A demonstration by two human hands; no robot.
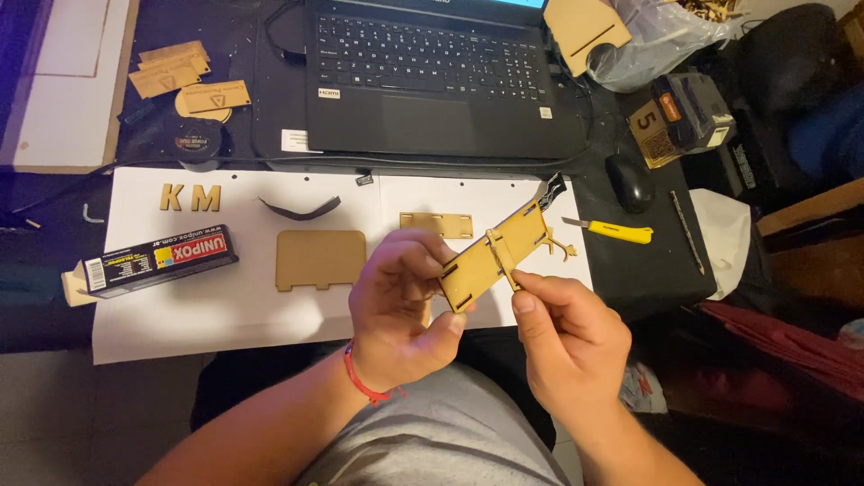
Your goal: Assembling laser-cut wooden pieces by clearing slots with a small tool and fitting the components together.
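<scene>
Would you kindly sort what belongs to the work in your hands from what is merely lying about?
In hand:
- left hand and right hand holding the slotted wooden panel
- flat wooden pieces on the white paper
- glue box

Lying about:
- laptop
- mouse
- yellow cutter

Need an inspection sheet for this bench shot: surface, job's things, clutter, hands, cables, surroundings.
Surface: white paper sheets laid over a dark desk.
Job's things: slotted wooden panel held tilted above the paper; a small wooden piece stands in its slot.
Clutter: glue box, two wooden letters, rounded wooden plate, small slotted wooden strip, yellow utility knife, tape roll, wooden tags.
Hands: left hand grips the panel's lower end; right hand pinches its edge.
Cables: black cable runs along the laptop's front.
Surroundings: laptop, mouse, plastic bag.
</scene>
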